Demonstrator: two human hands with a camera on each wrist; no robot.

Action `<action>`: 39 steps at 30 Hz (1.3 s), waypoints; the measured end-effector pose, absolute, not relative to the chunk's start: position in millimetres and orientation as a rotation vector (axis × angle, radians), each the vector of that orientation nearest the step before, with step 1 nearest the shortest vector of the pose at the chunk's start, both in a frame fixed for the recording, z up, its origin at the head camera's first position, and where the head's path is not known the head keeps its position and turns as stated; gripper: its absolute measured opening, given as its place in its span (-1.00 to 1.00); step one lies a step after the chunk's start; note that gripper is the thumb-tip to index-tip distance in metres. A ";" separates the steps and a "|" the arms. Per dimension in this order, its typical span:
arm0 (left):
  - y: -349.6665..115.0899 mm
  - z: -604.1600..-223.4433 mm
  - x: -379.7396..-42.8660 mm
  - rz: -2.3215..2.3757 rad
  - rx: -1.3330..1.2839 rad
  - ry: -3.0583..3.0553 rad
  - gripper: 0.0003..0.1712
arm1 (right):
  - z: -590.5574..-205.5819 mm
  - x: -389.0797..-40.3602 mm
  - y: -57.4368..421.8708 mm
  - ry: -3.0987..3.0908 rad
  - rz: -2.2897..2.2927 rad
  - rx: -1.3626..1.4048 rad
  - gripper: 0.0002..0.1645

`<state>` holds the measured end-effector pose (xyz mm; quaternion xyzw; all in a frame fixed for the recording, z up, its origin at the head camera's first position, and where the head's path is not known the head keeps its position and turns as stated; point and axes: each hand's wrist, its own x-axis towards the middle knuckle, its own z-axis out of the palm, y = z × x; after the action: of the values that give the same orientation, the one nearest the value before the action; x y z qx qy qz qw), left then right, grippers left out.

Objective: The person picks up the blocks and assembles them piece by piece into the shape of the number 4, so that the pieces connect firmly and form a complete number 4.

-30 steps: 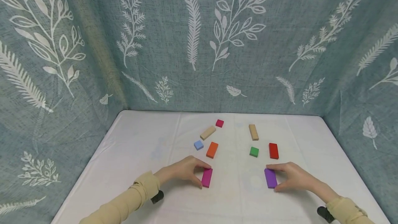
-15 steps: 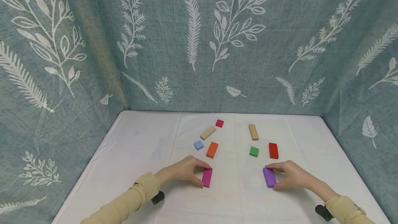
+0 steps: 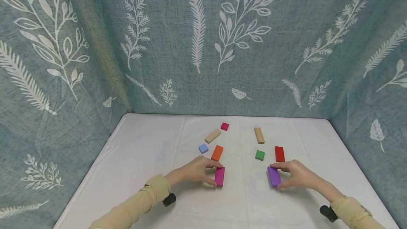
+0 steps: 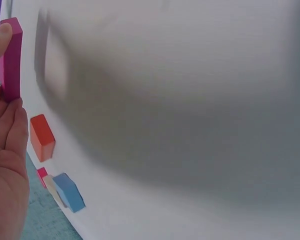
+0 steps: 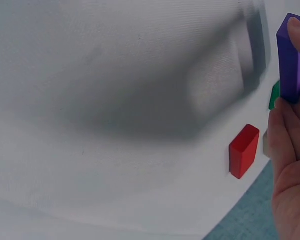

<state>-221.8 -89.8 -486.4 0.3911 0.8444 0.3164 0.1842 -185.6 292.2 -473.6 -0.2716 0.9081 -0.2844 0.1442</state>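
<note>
My left hand point(image 3: 198, 170) pinches a magenta rectangular block point(image 3: 219, 176) by its two short ends, thumb at the near end and fingers at the far one. In the left wrist view that magenta block point(image 4: 10, 62) is off the tablecloth, its shadow apart from it. A purple rectangular block point(image 3: 274, 177) is held the same way by my right hand point(image 3: 298, 175). The right wrist view shows the purple block point(image 5: 290, 65) between thumb and fingertips, also raised above the cloth. A gap separates the two blocks, and both lean slightly.
Beyond the left hand lie an orange block point(image 3: 217, 153), a blue cube point(image 3: 203, 148), a tan block point(image 3: 212, 135) and a crimson cube point(image 3: 224, 126). A red block point(image 3: 279, 154), green cube point(image 3: 259, 155) and second tan block point(image 3: 259, 135) lie to the right. A patterned curtain point(image 3: 178, 45) hangs behind.
Both blocks have risen off the table in the hands. The magenta one has shifted right and away, the purple one slightly left and away. The other blocks stay where they were.
</note>
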 end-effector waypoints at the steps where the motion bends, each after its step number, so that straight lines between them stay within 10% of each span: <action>1: -87.2 -486.6 -222.6 0.896 1.102 2.381 -0.33 | -473.3 -185.9 292.0 2.620 -0.820 -0.781 -0.18; 39: -12.3 -498.0 -246.5 0.919 1.026 2.427 -0.32 | -469.8 -189.4 288.6 2.675 -0.801 -0.763 -0.20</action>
<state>-246.5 -12.3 -498.0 0.3620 0.8563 0.3243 0.1748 -189.4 288.6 -469.8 -0.2615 0.9171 -0.2745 0.1234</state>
